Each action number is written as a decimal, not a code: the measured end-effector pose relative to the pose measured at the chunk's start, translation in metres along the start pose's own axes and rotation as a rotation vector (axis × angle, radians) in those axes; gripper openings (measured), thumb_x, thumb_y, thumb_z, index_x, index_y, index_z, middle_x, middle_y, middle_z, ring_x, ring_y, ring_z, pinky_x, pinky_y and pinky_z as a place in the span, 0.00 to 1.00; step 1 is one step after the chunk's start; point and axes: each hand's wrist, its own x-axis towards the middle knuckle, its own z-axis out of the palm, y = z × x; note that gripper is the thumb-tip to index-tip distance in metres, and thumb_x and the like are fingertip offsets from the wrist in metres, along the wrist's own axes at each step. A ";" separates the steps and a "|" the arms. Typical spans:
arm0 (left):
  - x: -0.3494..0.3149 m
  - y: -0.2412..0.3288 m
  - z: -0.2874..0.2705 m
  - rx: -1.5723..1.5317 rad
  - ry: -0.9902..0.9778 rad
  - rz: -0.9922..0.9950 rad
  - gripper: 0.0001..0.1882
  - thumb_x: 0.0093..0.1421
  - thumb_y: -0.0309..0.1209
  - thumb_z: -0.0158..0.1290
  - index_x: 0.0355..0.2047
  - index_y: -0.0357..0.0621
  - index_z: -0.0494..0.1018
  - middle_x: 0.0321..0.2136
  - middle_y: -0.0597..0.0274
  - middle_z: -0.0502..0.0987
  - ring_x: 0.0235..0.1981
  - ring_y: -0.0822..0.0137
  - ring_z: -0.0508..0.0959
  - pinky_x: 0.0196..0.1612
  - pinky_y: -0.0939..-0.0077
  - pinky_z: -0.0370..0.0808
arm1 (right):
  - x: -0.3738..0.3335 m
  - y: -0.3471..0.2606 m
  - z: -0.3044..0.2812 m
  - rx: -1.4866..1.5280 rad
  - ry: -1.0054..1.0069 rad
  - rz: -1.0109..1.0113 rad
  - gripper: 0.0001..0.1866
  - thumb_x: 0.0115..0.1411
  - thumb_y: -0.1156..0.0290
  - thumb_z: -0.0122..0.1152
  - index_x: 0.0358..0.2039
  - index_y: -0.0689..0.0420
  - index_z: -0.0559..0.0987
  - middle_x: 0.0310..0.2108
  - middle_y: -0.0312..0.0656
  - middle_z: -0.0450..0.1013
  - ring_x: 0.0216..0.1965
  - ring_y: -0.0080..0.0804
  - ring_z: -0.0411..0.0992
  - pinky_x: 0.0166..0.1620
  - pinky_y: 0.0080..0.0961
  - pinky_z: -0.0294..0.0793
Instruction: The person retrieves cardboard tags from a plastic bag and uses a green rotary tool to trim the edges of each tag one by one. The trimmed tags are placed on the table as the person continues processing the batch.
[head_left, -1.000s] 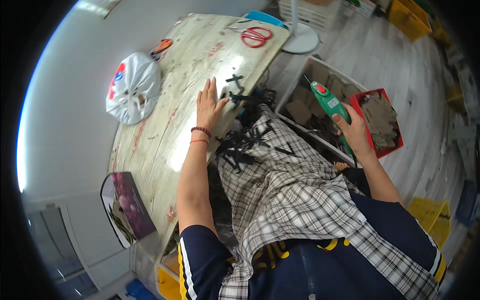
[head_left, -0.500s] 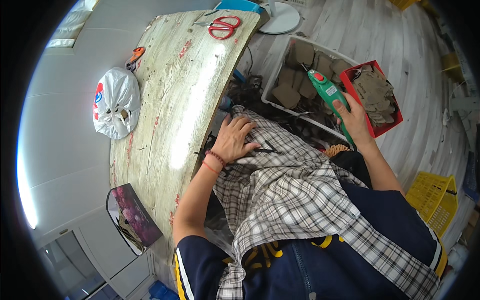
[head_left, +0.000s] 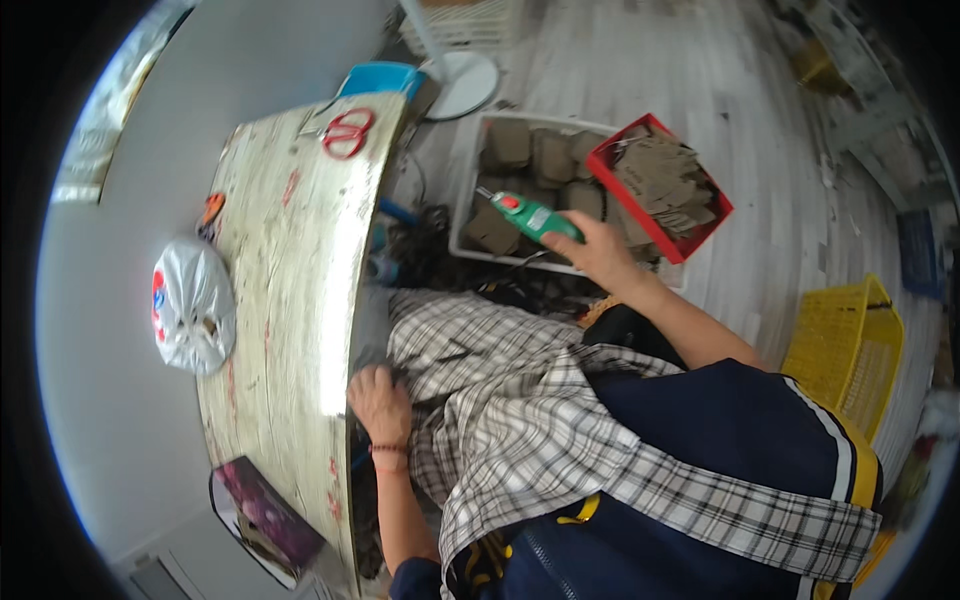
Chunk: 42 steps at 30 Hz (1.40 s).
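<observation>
In my right hand (head_left: 596, 250) is a green handheld power tool (head_left: 540, 217) with a red button and a thin metal tip pointing left. My fingers wrap round its body, over a white crate (head_left: 468, 200) that holds grey-brown flat pieces (head_left: 553, 157). My left hand (head_left: 381, 405) is at the right edge of the wooden table (head_left: 275, 330), beside the checked apron (head_left: 520, 440) over my lap. Its fingers are curled, and what they hold, if anything, is hidden.
A red box (head_left: 690, 240) of cut grey-brown pieces rests on the crate's far right corner. Red-handled scissors (head_left: 347, 134), a white plastic bag (head_left: 195, 310) and a dark patterned bag (head_left: 265, 510) are on the table. A yellow basket (head_left: 845, 345) stands at right.
My left hand has left the apron, drawn back toward me to the table edge, and curled its fingers. The power tool now points more to the left. The view has shifted.
</observation>
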 end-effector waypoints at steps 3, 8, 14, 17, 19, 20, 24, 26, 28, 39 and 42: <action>-0.036 -0.013 0.014 -0.120 0.222 -0.111 0.13 0.52 0.23 0.50 0.40 0.34 0.69 0.43 0.46 0.69 0.46 0.47 0.68 0.50 0.55 0.64 | 0.000 0.007 0.003 -0.063 0.021 -0.083 0.31 0.55 0.41 0.58 0.43 0.58 0.76 0.29 0.50 0.76 0.31 0.45 0.76 0.34 0.36 0.73; -0.156 -0.085 0.113 -0.252 0.146 -0.586 0.15 0.59 0.25 0.47 0.47 0.35 0.70 0.45 0.42 0.70 0.47 0.47 0.71 0.50 0.60 0.67 | 0.009 -0.002 0.014 -0.055 -0.021 -0.126 0.32 0.55 0.40 0.56 0.43 0.59 0.75 0.27 0.48 0.76 0.30 0.46 0.76 0.33 0.37 0.73; -0.200 -0.020 0.098 -0.400 -0.330 -0.845 0.16 0.58 0.28 0.49 0.46 0.36 0.71 0.45 0.44 0.72 0.47 0.49 0.72 0.50 0.62 0.68 | 0.050 -0.048 0.048 -0.146 -0.124 -0.276 0.30 0.55 0.45 0.57 0.46 0.58 0.73 0.34 0.50 0.76 0.35 0.47 0.76 0.38 0.39 0.73; -0.201 -0.003 0.081 -0.463 -0.313 -0.896 0.16 0.58 0.29 0.50 0.46 0.37 0.72 0.45 0.44 0.73 0.46 0.49 0.73 0.49 0.62 0.69 | 0.077 -0.084 0.098 -0.272 -0.149 -0.407 0.28 0.55 0.55 0.56 0.49 0.61 0.68 0.37 0.56 0.74 0.37 0.54 0.74 0.41 0.43 0.72; -0.186 -0.004 0.066 -0.489 -0.192 -0.918 0.16 0.58 0.30 0.50 0.46 0.37 0.72 0.45 0.45 0.73 0.46 0.50 0.73 0.49 0.63 0.69 | 0.096 -0.106 0.140 -0.379 -0.169 -0.471 0.28 0.55 0.60 0.54 0.53 0.61 0.64 0.39 0.59 0.72 0.38 0.58 0.73 0.43 0.46 0.71; -0.177 -0.006 0.061 -0.496 -0.133 -0.927 0.16 0.58 0.30 0.50 0.46 0.37 0.72 0.45 0.45 0.74 0.46 0.50 0.74 0.49 0.63 0.69 | 0.112 -0.104 0.154 -0.387 -0.121 -0.491 0.27 0.51 0.63 0.53 0.51 0.61 0.64 0.37 0.60 0.71 0.36 0.61 0.72 0.41 0.49 0.71; -0.157 -0.016 0.048 -0.346 0.361 -0.738 0.12 0.56 0.28 0.53 0.41 0.38 0.75 0.38 0.51 0.77 0.39 0.53 0.77 0.45 0.65 0.72 | 0.151 -0.122 0.217 -0.539 -0.070 -0.683 0.24 0.55 0.71 0.44 0.53 0.64 0.67 0.36 0.56 0.74 0.35 0.51 0.76 0.37 0.46 0.74; -0.149 -0.014 0.030 -0.332 0.442 -0.742 0.10 0.56 0.23 0.53 0.39 0.38 0.76 0.37 0.52 0.78 0.39 0.57 0.79 0.42 0.70 0.74 | 0.171 -0.125 0.243 -0.689 -0.163 -0.645 0.25 0.55 0.69 0.48 0.54 0.62 0.65 0.38 0.57 0.73 0.37 0.51 0.75 0.39 0.46 0.74; -0.161 -0.014 0.029 -0.367 0.594 -0.781 0.09 0.55 0.22 0.53 0.38 0.38 0.76 0.37 0.51 0.77 0.39 0.55 0.78 0.43 0.67 0.73 | 0.177 -0.129 0.269 -0.774 -0.081 -0.770 0.24 0.54 0.67 0.52 0.52 0.59 0.64 0.36 0.52 0.73 0.38 0.47 0.75 0.40 0.44 0.74; -0.267 -0.185 -0.048 0.052 1.560 -1.475 0.20 0.57 0.35 0.56 0.47 0.40 0.68 0.51 0.51 0.66 0.50 0.53 0.68 0.51 0.57 0.64 | 0.208 -0.156 0.284 -0.887 -0.066 -0.739 0.36 0.57 0.50 0.57 0.61 0.53 0.61 0.47 0.46 0.70 0.49 0.45 0.66 0.50 0.43 0.65; -0.305 -0.241 -0.081 -1.139 1.643 -1.618 0.30 0.54 0.44 0.57 0.50 0.39 0.61 0.52 0.51 0.63 0.52 0.52 0.66 0.49 0.46 0.66 | 0.193 -0.151 0.270 -0.825 0.031 -0.839 0.35 0.58 0.49 0.55 0.62 0.53 0.61 0.51 0.47 0.67 0.54 0.46 0.62 0.54 0.42 0.62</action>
